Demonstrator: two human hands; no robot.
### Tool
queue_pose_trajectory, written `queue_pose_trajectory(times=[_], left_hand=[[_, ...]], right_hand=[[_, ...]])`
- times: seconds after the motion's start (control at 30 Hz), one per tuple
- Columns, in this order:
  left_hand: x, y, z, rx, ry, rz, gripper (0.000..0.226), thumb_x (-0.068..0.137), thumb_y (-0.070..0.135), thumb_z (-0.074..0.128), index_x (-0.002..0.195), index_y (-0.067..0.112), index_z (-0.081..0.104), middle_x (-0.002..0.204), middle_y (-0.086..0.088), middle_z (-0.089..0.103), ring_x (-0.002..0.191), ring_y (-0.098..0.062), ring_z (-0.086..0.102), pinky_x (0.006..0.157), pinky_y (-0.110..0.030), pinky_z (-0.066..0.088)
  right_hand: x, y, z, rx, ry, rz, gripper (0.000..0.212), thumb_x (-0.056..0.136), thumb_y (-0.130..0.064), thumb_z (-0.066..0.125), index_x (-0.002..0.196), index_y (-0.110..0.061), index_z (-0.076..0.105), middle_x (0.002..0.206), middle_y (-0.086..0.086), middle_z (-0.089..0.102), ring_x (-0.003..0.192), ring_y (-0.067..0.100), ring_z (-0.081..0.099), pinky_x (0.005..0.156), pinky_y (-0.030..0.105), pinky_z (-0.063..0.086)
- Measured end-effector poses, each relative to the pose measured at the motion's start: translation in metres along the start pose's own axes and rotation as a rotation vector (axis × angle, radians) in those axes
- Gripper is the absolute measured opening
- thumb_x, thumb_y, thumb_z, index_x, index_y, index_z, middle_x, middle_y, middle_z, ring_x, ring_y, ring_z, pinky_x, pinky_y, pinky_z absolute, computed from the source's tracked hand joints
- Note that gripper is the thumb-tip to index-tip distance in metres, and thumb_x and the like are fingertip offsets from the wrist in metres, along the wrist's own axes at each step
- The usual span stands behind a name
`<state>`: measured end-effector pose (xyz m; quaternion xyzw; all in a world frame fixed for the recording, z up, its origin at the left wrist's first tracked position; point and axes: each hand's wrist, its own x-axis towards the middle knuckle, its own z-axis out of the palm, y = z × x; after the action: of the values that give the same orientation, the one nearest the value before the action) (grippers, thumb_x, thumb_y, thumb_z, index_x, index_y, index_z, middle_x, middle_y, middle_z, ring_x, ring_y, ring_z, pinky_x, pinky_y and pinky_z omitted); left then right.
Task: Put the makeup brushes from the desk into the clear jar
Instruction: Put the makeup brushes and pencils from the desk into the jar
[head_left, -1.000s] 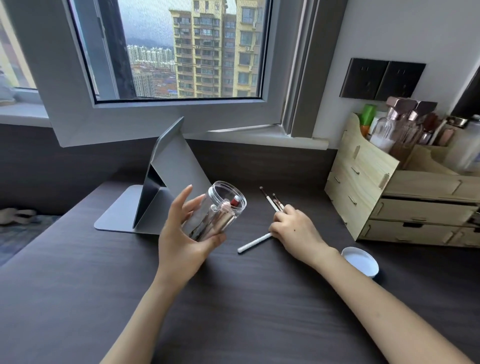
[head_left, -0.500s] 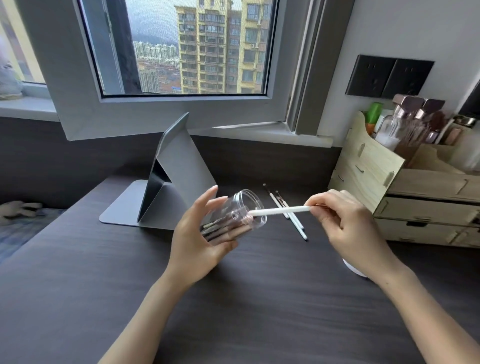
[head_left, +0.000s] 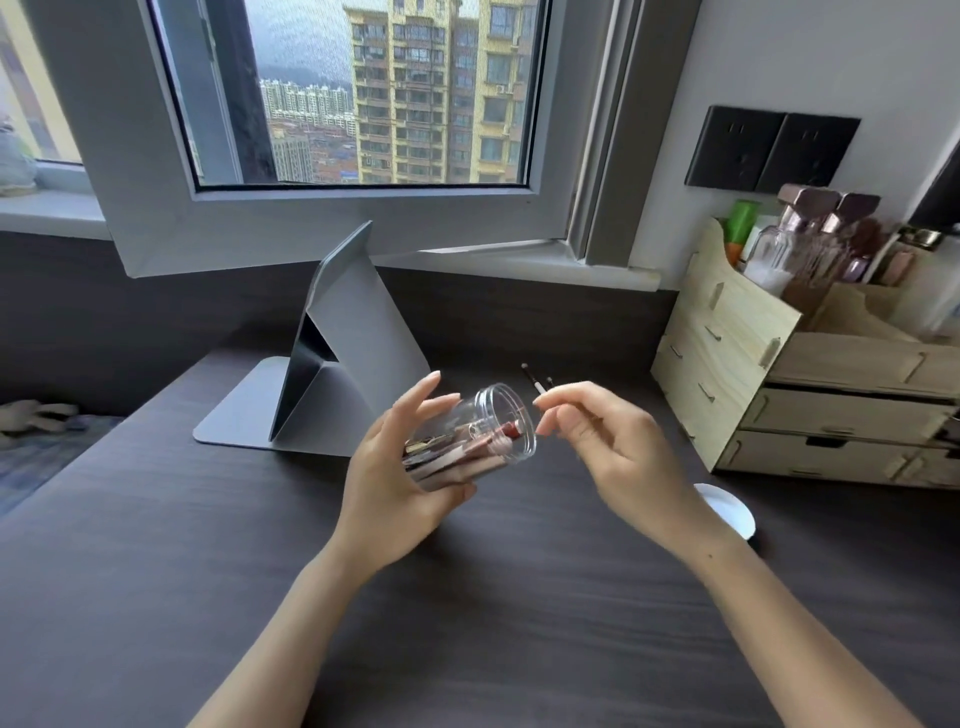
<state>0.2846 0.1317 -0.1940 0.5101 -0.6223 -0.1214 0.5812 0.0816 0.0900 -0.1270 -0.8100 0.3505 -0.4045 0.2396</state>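
My left hand (head_left: 392, 486) holds the clear jar (head_left: 506, 413) tilted almost on its side above the dark desk (head_left: 467, 597), mouth pointing right. Several makeup brushes (head_left: 457, 452) with pink and dark handles lie inside it. My right hand (head_left: 615, 449) hovers just right of the jar's mouth, fingers apart, with nothing visible in it. Behind that hand two thin brushes (head_left: 537, 385) lie on the desk, only their far ends showing.
A white round lid (head_left: 730, 512) lies on the desk under my right wrist. A wooden drawer organizer (head_left: 769, 384) with bottles stands at the right. A grey folded tablet stand (head_left: 358, 358) sits behind the jar, below the open window.
My right hand picked a white brush off the desk, brought it to the jar's mouth and let go of it. The hand is now empty. The jar tipped flatter.
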Motion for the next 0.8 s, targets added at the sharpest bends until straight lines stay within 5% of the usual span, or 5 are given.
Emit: queue_pose_trajectory(times=[0.13,0.23,0.53,0.8], left_hand=[[0.001,-0.003,-0.003,-0.019,0.053,-0.021,0.097,0.053,0.017,0.083,0.132,0.049,0.037,0.123,0.017,0.061,0.117,-0.01,0.059,0.1,-0.042,0.049],[0.003,-0.002,-0.004,-0.001,0.083,-0.011,0.098,0.052,0.018,0.084,0.131,0.051,0.037,0.119,0.024,0.06,0.115,-0.007,0.058,0.1,-0.04,0.048],[0.003,-0.002,-0.005,-0.019,0.119,-0.011,0.097,0.051,0.019,0.084,0.13,0.051,0.038,0.118,0.031,0.059,0.116,-0.013,0.057,0.102,-0.043,0.045],[0.005,-0.004,-0.007,-0.025,0.121,-0.026,0.096,0.052,0.022,0.084,0.13,0.052,0.038,0.12,0.029,0.058,0.116,-0.014,0.058,0.102,-0.045,0.046]], right_hand=[[0.015,0.049,-0.007,-0.227,0.247,0.236,0.019,0.091,-0.01,0.052,0.089,-0.009,0.071,0.082,-0.001,0.071,0.085,0.019,0.066,0.075,0.028,0.048],[0.026,0.086,0.001,-0.491,0.118,0.363,0.021,0.089,-0.015,0.054,0.09,-0.006,0.073,0.096,0.012,0.073,0.096,0.031,0.063,0.078,0.035,0.046],[0.075,0.114,0.043,-0.869,-0.074,0.331,0.037,0.089,-0.039,0.056,0.109,-0.008,0.063,0.114,0.01,0.063,0.112,0.029,0.052,0.083,0.036,0.046],[0.101,0.107,0.066,-0.801,-0.192,0.44,0.026,0.095,-0.009,0.044,0.115,0.0,0.058,0.122,0.019,0.061,0.114,0.037,0.056,0.086,0.037,0.047]])
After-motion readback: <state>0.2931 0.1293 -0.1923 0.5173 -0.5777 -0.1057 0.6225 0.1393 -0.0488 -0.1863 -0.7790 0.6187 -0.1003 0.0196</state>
